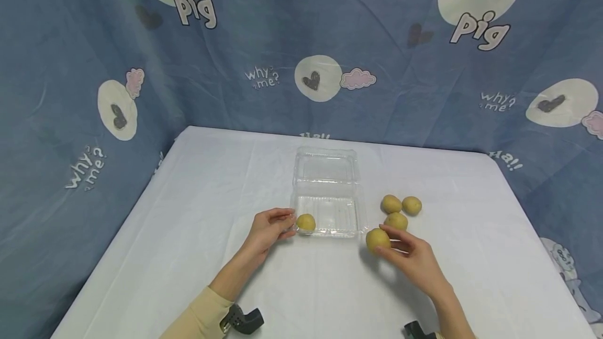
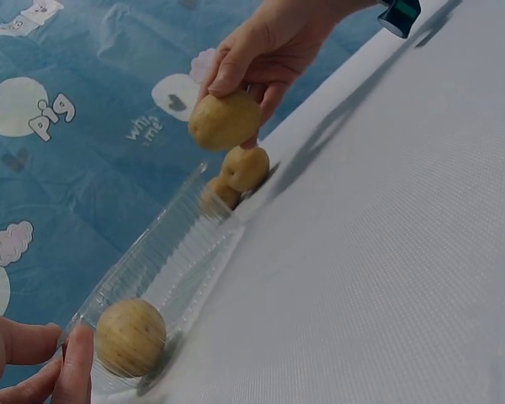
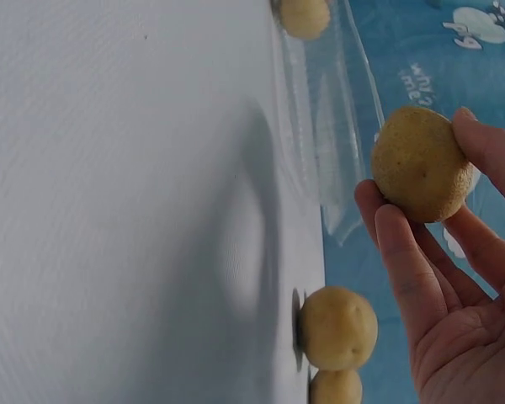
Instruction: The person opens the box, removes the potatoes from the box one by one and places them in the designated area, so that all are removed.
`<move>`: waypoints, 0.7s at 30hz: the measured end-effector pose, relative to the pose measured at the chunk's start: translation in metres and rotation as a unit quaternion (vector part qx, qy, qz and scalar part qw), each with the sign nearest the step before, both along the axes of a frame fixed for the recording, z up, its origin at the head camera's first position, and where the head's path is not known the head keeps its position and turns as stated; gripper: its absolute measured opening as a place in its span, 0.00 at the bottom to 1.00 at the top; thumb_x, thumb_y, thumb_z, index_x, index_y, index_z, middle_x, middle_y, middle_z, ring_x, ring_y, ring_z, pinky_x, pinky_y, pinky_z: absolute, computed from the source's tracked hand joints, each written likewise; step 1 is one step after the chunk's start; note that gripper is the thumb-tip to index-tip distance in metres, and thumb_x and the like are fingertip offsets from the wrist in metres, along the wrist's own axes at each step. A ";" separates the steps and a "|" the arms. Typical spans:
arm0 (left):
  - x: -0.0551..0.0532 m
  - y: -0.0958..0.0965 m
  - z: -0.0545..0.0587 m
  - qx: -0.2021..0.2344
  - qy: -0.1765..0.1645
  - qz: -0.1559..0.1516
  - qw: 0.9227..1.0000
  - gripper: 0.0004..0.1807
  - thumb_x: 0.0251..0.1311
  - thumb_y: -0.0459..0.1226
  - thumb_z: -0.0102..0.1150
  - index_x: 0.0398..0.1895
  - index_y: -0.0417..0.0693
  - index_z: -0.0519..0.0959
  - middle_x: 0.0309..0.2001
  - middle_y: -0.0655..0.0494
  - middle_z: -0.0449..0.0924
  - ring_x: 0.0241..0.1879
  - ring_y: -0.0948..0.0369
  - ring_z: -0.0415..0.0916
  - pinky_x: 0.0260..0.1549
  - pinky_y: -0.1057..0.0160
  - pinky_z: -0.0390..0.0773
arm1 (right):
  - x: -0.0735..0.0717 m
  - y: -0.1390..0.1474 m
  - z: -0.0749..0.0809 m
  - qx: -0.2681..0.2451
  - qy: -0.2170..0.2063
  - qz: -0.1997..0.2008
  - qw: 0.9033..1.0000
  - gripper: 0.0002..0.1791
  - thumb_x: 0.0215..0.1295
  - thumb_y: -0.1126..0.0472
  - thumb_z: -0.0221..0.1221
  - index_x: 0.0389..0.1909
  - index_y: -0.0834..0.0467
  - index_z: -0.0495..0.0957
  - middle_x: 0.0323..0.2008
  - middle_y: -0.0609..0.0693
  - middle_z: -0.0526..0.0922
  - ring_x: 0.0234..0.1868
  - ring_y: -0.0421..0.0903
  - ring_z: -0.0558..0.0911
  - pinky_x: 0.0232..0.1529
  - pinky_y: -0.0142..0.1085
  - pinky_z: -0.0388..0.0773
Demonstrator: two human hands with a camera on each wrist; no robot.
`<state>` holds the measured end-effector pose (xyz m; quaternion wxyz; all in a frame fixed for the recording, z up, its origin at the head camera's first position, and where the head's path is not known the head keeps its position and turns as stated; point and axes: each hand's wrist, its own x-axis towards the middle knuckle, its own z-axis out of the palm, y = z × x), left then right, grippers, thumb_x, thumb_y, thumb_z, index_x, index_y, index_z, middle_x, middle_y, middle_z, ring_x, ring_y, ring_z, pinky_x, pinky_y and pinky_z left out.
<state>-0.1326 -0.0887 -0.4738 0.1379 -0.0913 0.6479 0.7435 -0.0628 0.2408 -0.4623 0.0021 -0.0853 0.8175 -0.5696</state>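
A clear plastic clamshell box [image 1: 330,213] lies with its lid folded back on the white table. One potato [image 1: 306,222] sits in the box's near left corner. My left hand [image 1: 270,230] pinches the box's left rim between thumb and fingers, as the left wrist view also shows. Above the table, just right of the box's near right corner, my right hand [image 1: 411,256] holds another potato [image 3: 422,164] between thumb and fingertips. Three more potatoes lie grouped on the table behind that hand, the nearest potato [image 1: 396,221] partly below its fingers.
The other two loose potatoes are a left one [image 1: 391,203] and a right one [image 1: 412,205], right of the box. A white cloth [image 1: 216,171] covers the table. Blue printed fabric [image 1: 264,30] hangs along its back and sides.
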 end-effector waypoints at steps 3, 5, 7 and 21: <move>-0.001 0.000 -0.001 0.001 0.000 0.001 1.000 0.17 0.61 0.28 0.64 0.53 0.29 0.77 0.41 0.46 0.77 0.36 0.59 0.79 0.40 0.62 0.86 | -0.001 0.003 0.000 0.000 -0.005 0.001 1.000 0.26 0.60 0.61 0.69 0.60 0.60 0.76 0.51 0.57 0.81 0.47 0.46 0.84 0.47 0.32 0.83; -0.001 -0.001 -0.002 0.002 0.000 0.000 1.000 0.17 0.61 0.28 0.63 0.52 0.29 0.77 0.41 0.45 0.77 0.36 0.59 0.79 0.40 0.62 0.86 | -0.001 0.004 -0.001 0.001 -0.008 0.001 1.000 0.27 0.60 0.61 0.69 0.60 0.61 0.76 0.52 0.56 0.81 0.48 0.46 0.83 0.47 0.32 0.83; -0.001 -0.001 -0.002 0.002 -0.002 0.000 1.000 0.17 0.61 0.28 0.64 0.52 0.29 0.78 0.41 0.45 0.77 0.35 0.59 0.79 0.39 0.62 0.86 | -0.001 0.006 -0.001 0.006 -0.007 -0.002 1.000 0.27 0.60 0.61 0.69 0.60 0.62 0.76 0.53 0.56 0.81 0.48 0.45 0.83 0.48 0.32 0.82; -0.001 -0.001 -0.002 0.002 -0.001 -0.006 1.000 0.17 0.61 0.28 0.63 0.52 0.29 0.77 0.42 0.45 0.77 0.35 0.59 0.79 0.39 0.62 0.86 | 0.001 0.028 -0.002 0.047 -0.022 -0.047 0.998 0.29 0.61 0.58 0.68 0.62 0.61 0.74 0.56 0.57 0.79 0.47 0.38 0.82 0.46 0.29 0.82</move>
